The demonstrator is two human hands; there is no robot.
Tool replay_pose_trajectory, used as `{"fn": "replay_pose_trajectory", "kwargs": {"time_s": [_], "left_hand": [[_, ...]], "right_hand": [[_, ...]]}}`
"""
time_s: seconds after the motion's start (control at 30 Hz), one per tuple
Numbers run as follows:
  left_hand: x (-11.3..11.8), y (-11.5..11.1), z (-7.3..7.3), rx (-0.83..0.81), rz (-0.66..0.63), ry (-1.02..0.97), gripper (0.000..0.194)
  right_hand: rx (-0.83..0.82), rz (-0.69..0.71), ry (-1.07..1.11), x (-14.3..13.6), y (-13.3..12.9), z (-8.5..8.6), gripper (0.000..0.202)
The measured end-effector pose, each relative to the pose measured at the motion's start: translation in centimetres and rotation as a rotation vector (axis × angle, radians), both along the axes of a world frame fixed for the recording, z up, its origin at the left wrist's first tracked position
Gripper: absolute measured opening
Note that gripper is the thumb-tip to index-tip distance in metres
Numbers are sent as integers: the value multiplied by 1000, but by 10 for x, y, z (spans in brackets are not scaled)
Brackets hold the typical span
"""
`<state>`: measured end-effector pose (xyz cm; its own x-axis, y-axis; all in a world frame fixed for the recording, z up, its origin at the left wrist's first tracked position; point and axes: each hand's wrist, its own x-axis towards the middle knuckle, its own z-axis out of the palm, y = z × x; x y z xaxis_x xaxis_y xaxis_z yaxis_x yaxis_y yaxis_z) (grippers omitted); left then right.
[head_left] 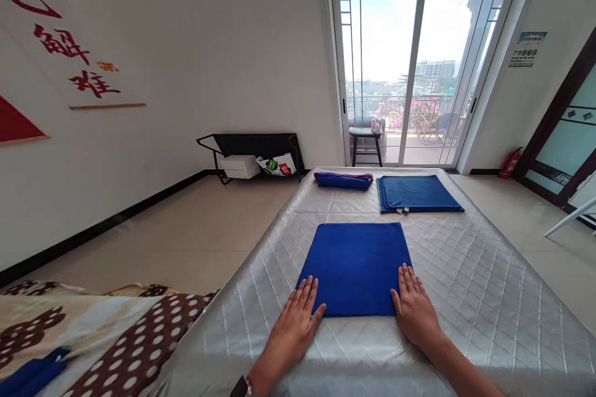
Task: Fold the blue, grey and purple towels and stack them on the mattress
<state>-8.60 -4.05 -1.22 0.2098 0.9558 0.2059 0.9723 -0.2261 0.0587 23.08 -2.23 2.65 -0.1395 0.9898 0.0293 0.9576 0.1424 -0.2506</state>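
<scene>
A blue cloth [356, 267], perhaps a towel, lies flat and squared on the silver quilted cover [465, 298] of a table or bed. My left hand [298, 316] rests flat on its near left corner, fingers stretched forward and thumb out to the side. At the near right corner, my right hand [413, 307] lies flat with its fingers over the cloth's edge. Neither hand grips anything. Farther back are a stack of folded dark blue cloths [419, 192] with a small white tag and a rolled blue and purple cloth [343, 180].
To the left sits a brown and cream patterned fabric [139, 341] with a blue item [35, 372] on it. Beyond stand a black rack [261, 144] by the wall and sliding glass doors [379, 62]. A fire extinguisher [510, 163] is at the right.
</scene>
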Motion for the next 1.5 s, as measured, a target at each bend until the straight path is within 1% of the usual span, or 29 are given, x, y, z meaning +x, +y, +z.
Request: {"fn": "replay_pose_trajectory", "kwargs": {"time_s": [0.1,0.17,0.23,0.3,0.37,0.43,0.5,0.53,0.6,0.63,0.7,0.77,0.83,0.87,0.93,1.07,1.13,1.17,1.23,1.3,1.4,1.5], "left_hand": [[-22,-14,-10,-22,36,6,62],[-30,-18,-12,-57,33,19,60],[-31,-18,-7,-79,43,41,60],[-20,-10,4,-63,62,57,62],[10,4,22,-9,23,45,64],[54,24,42,49,-110,5,63],[103,49,58,64,-239,-36,61],[126,61,64,58,-280,-45,61],[160,84,69,37,-319,-49,61],[171,93,69,22,-325,-50,62],[181,106,65,-10,-318,-57,64],[176,112,57,-38,-293,-69,67],[158,114,48,-59,-256,-67,70],[144,114,44,-65,-232,-62,72],[108,115,37,-73,-162,-45,75],[27,114,24,-58,53,-28,82],[-2,113,17,-35,122,-33,84],[-11,113,13,-24,137,-38,84],[-19,112,8,-3,141,-45,85],[-16,111,6,9,144,-48,85],[-8,110,8,-3,152,-41,87],[-10,110,12,-49,141,-20,87]], "right_hand": [[-14,0,-21,3,0,1,65],[-32,4,-44,3,1,6,65],[-46,13,-66,0,7,15,64],[-40,22,-74,-5,18,26,63],[-28,14,-70,-12,32,36,63],[-44,-18,-72,-17,45,41,61],[-55,-47,-85,-19,54,39,60],[-48,-52,-94,-19,56,36,59],[-12,-34,-111,-17,57,28,59],[11,-17,-118,-16,56,24,59],[44,0,-123,-14,54,18,59],[47,-20,-109,-14,54,16,59],[20,-56,-83,-15,56,16,61],[5,-68,-71,-16,56,17,63],[-9,-77,-52,-18,58,18,64],[-9,-84,-47,-18,58,16,64],[-7,-81,-58,-17,58,15,64],[-8,-75,-68,-16,59,15,64],[-21,-60,-93,-15,64,18,64],[-30,-49,-113,-15,74,25,63],[-29,-44,-113,-16,101,39,62],[-36,-61,-76,-18,129,46,62]]}}
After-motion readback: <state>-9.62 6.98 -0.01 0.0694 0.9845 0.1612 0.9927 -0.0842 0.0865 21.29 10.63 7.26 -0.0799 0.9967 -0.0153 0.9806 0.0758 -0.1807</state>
